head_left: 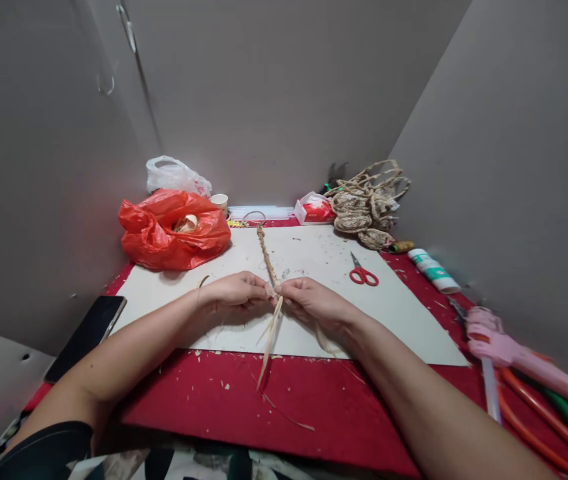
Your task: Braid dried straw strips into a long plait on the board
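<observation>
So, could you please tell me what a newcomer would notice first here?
Both hands meet mid-table: the left hand and right hand pinch a braided straw cord running away over the white board. A red plastic bag sits at the back left, red scissors to the right.

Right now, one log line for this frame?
left hand: pinching braided straw cord | right hand: pinching loose strands | red scissors: untouched, right of cord
</observation>
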Action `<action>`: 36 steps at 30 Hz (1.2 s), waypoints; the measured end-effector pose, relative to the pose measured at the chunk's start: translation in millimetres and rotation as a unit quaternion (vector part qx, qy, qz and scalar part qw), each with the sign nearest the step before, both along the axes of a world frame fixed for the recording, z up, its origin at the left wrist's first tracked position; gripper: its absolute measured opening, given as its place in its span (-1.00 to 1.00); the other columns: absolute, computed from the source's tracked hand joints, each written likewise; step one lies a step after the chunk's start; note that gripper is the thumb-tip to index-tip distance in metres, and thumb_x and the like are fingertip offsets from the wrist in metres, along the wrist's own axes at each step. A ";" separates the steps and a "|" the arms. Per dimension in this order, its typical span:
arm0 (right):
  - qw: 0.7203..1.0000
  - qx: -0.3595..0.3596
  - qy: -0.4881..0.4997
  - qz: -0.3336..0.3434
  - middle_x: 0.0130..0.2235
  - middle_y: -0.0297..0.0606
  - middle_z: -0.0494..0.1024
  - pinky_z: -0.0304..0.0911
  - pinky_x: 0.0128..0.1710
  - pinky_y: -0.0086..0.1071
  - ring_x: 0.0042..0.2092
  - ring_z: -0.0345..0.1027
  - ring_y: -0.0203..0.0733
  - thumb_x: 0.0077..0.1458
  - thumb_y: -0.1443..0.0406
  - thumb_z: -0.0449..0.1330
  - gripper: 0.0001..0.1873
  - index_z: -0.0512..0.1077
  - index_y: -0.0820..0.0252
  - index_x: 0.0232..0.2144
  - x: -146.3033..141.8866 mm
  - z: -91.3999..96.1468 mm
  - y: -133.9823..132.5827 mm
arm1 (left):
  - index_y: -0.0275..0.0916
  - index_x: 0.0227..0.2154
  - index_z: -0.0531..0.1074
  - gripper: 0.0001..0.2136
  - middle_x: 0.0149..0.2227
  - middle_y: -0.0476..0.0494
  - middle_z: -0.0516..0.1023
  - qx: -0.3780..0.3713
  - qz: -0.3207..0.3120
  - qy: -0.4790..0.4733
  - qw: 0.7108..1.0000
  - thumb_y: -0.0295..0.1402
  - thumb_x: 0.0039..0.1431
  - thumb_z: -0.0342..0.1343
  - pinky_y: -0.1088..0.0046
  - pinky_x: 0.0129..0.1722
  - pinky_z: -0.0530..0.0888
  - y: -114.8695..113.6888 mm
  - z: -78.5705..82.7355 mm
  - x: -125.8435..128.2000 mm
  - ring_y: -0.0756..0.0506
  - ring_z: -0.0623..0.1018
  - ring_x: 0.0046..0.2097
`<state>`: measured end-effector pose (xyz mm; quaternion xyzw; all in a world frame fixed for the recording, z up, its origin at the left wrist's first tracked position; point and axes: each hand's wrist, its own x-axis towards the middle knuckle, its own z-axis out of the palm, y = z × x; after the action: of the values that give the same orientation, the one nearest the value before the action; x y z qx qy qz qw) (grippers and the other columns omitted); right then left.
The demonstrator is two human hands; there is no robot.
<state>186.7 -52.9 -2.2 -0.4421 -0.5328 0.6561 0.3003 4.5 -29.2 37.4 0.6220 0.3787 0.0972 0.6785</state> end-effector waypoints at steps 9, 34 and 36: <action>0.996 -0.057 0.070 -0.003 -0.72 -0.56 0.01 -0.38 -0.71 -0.53 -0.70 -0.27 -0.54 -0.05 0.14 0.19 -0.64 0.16 0.21 -0.65 6.5 11.8 0.0 | -0.30 -0.72 0.34 -0.80 -0.69 -0.02 0.34 0.403 0.086 0.311 0.857 -0.34 -0.10 0.12 0.53 -0.60 0.08 31.5 35.6 -68.0 0.09 0.22 -0.64; 0.993 -0.046 0.111 0.005 -0.73 -0.59 -0.03 -0.37 -0.75 -0.56 -0.71 -0.30 -0.54 -0.04 0.17 0.21 -0.64 0.16 0.21 -0.65 5.1 3.4 5.7 | -0.35 -0.31 0.38 -0.73 -0.53 0.00 0.40 0.022 0.168 -0.055 0.984 -0.42 -0.12 0.25 0.59 -0.55 0.31 13.1 30.9 -50.0 0.10 0.39 -0.54; 0.993 -0.041 0.110 0.001 -0.73 -0.59 -0.02 -0.37 -0.75 -0.56 -0.71 -0.30 -0.54 -0.04 0.17 0.22 -0.64 0.16 0.20 -0.65 5.0 3.5 6.2 | -0.34 -0.41 0.36 -0.76 -0.59 0.02 0.37 0.022 0.165 -0.056 0.984 -0.38 -0.13 0.27 0.61 -0.60 0.27 15.3 23.0 -40.7 0.10 0.36 -0.57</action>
<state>191.7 -46.7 1.3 -0.3784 -0.4698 0.7225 0.3379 -36.2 -13.9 60.4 0.5593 0.4354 0.2508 0.6593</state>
